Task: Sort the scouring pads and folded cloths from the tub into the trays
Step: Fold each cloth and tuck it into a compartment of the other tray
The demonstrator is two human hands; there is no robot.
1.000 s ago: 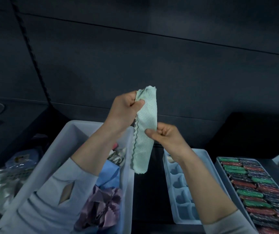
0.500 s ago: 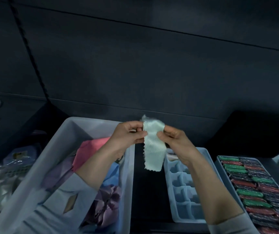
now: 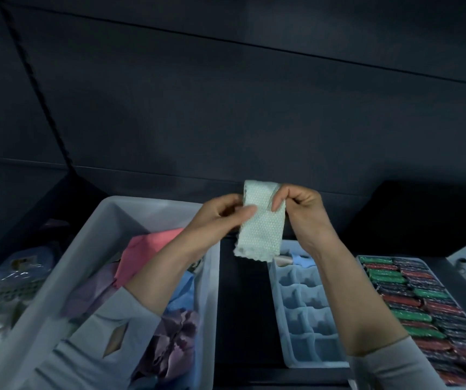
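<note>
A dark panelled wall fills the background — a black twisted cord slants down its left side. Clear plastic bags lie crumpled at far left, contents unclear.

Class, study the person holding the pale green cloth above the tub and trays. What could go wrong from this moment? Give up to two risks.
1. The pale green cloth is pinched only near its top by the left hand and right hand; its hanging end may unfold.
2. It hangs over the gap between the tub and the compartment tray, so it could drop between them if released.
</note>
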